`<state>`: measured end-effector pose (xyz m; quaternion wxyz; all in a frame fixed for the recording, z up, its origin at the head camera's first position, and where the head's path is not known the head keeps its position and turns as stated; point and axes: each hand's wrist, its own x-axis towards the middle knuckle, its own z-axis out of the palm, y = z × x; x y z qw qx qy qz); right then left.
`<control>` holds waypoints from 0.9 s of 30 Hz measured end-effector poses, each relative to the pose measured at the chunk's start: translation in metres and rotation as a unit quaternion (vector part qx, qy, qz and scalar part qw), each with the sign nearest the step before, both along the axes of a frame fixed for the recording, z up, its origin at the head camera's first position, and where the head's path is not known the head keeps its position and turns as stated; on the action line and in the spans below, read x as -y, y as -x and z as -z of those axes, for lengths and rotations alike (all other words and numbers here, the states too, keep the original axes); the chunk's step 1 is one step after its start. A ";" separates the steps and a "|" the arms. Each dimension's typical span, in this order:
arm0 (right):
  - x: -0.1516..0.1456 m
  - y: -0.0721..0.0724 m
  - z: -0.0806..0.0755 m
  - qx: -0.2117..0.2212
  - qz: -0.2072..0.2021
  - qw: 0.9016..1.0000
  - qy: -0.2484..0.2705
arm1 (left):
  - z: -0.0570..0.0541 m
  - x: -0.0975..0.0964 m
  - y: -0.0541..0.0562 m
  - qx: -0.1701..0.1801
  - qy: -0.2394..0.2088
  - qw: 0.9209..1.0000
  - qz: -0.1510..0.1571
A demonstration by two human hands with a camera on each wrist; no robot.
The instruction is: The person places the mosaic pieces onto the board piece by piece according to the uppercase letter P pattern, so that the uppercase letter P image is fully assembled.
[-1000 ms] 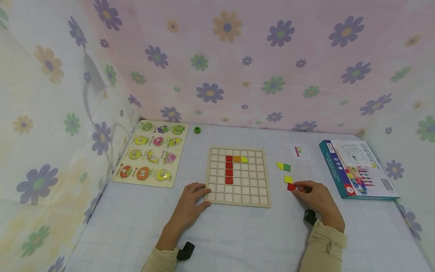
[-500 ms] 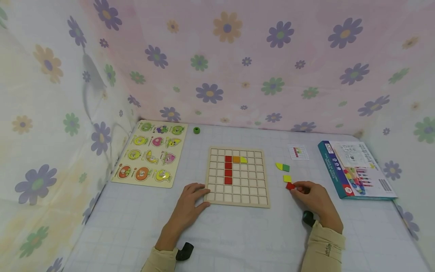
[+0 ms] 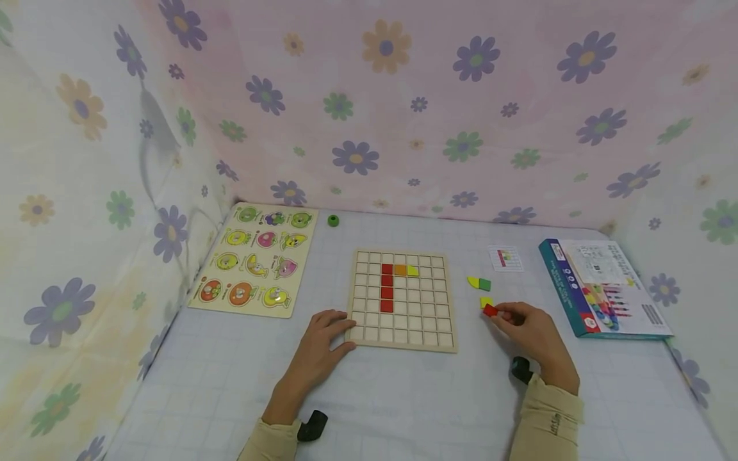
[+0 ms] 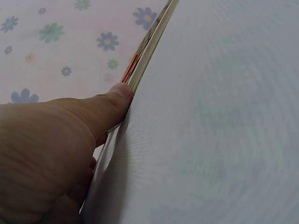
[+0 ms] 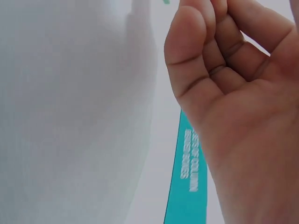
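A wooden grid board (image 3: 415,320) lies in the middle of the head view. In its cells sit a column of red tiles (image 3: 387,288), one orange tile (image 3: 400,270) and a yellow tile (image 3: 412,271). My left hand (image 3: 323,339) rests at the board's lower left edge with relaxed fingers; the left wrist view has its thumb (image 4: 119,93) against that edge. Right of the board, my right hand (image 3: 533,336) pinches a red square tile (image 3: 490,310), which looks tilted and partly covers a yellow square tile (image 3: 485,301). The right wrist view does not show the red tile.
Beyond the yellow square lie a rounded yellow tile (image 3: 473,282) and a green tile (image 3: 485,284). A small pattern card (image 3: 507,258) lies behind them. A box (image 3: 611,288) stands right, a fruit puzzle board (image 3: 254,259) left, a green bead (image 3: 333,221) at the back.
My right hand has moved the red tile slightly away from me and leftward, from beside the yellow square to overlapping it in view. My left hand stays at the board.
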<state>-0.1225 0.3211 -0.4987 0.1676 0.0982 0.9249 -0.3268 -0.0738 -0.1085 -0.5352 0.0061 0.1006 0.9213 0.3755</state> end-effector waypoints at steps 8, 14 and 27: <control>0.022 0.004 -0.007 -0.055 -0.024 0.998 0.011 | 0.000 0.000 0.000 -0.002 -0.001 1.000 0.002; 0.041 0.007 -0.010 -0.086 -0.054 0.994 0.026 | 0.001 0.001 0.001 -0.002 -0.003 1.000 0.006; 0.086 0.014 -0.009 -0.147 -0.141 0.977 0.056 | 0.004 0.000 0.002 0.001 0.002 1.000 0.001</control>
